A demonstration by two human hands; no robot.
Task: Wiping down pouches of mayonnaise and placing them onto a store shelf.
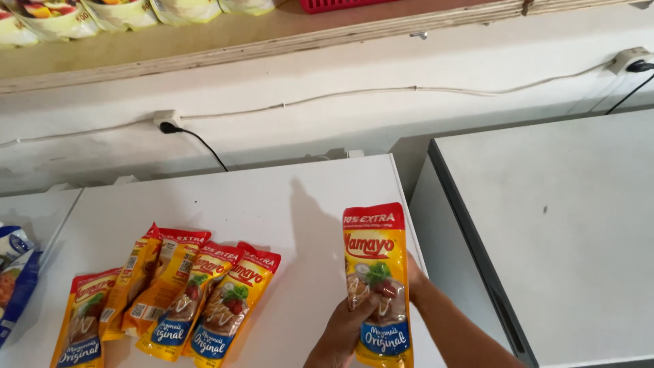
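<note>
- Both grips, my left hand (344,327) and right hand (417,276), hold one upright yellow pouch (377,272) with red top.
- Five similar pouches (170,293) lie fanned on the white counter (272,197).

Upright yellow, red-topped sauce pouch (377,283), seemingly unopened.

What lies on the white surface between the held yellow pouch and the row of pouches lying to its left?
Nothing: in the head view, bare white chest lid separates the held pouch from the nearest lying pouch; only the held pouch's shadow falls there.
</note>
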